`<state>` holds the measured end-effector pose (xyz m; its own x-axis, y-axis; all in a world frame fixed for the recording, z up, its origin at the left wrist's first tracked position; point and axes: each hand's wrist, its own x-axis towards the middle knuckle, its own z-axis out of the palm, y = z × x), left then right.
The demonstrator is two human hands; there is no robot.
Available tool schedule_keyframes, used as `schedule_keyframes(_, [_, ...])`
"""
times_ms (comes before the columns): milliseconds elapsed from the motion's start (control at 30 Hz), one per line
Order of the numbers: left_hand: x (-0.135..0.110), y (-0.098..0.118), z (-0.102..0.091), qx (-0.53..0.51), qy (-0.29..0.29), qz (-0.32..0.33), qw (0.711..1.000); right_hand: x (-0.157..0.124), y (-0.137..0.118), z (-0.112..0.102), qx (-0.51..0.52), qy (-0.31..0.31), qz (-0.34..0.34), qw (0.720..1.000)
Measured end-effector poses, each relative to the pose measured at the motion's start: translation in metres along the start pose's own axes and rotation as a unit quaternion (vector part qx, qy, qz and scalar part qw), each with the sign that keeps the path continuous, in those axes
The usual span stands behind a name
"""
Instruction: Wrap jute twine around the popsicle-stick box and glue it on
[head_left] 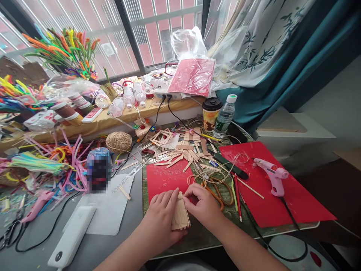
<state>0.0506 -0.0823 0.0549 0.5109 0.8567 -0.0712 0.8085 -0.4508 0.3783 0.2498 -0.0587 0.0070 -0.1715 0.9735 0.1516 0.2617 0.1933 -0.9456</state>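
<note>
My left hand (161,215) is wrapped around a small box made of wooden craft sticks (180,215), its fingers along the left side and the thumb under the near end. My right hand (203,206) is closed in a pinch at the box's upper right edge. Whatever is between those fingertips is too small to make out. Beneath and beyond the box lies a red sheet (160,180). Orange-handled scissors (221,192) rest just past my right hand, with loose twine (197,178) around them.
Loose craft sticks (180,150) cover the mat's far part. A pink glue gun (272,173) lies on another red sheet (296,203), its cord trailing toward the near edge. A water bottle (225,117) and a paper cup (211,116) stand behind. To the left is a white power bank-like device (72,237).
</note>
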Motion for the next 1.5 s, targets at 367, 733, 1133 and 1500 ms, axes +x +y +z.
schedule_keyframes(367, [-0.018,-0.015,0.004,-0.089,0.08,-0.001,0.993,0.003,-0.01,-0.003,0.033,-0.008,-0.026,0.999])
schedule_keyframes(733, [-0.018,-0.014,0.018,-0.187,0.133,-0.011,0.973,0.002,-0.024,-0.003,0.001,0.012,-0.085,0.996])
schedule_keyframes(1133, [-0.01,-0.014,0.049,-0.482,0.073,-0.006,0.873,0.01,-0.023,-0.013,0.133,0.0,0.005,0.991])
schedule_keyframes(1500, [-0.03,0.002,-0.011,-0.212,0.079,-0.033,0.974,0.0,-0.024,0.017,0.162,0.025,0.007,0.986])
